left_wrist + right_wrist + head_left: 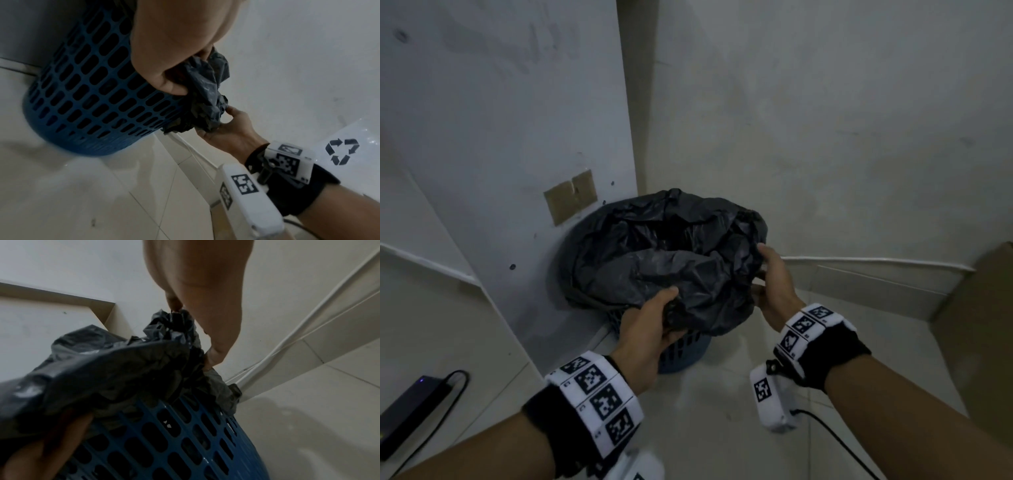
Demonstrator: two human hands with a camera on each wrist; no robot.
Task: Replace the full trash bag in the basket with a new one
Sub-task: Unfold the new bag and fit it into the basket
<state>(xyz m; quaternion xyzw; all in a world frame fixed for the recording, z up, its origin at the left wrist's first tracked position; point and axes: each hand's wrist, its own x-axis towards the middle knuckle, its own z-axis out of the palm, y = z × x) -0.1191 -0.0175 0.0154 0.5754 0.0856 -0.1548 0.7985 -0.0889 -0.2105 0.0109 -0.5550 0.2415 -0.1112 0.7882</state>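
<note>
A blue perforated basket (681, 353) stands on the floor in a corner, lined with a crumpled black trash bag (661, 246) whose top spreads over the rim. My left hand (667, 311) grips the bag's near edge in a bunch. My right hand (763, 270) pinches the edge on the right side. In the left wrist view the left hand (174, 78) clutches a wad of bag (207, 91) beside the basket (92, 97), and the right hand (222, 125) holds the same wad lower down. From the right wrist the bag (113, 366) drapes over the basket (164, 443). The bag's contents are hidden.
A grey panel (500, 137) stands left of the basket, the wall behind and right. A black device with a cable (410, 407) lies on the floor at lower left. A cardboard box (983, 342) is at right. A white bag with a recycling symbol (341, 151) lies nearby.
</note>
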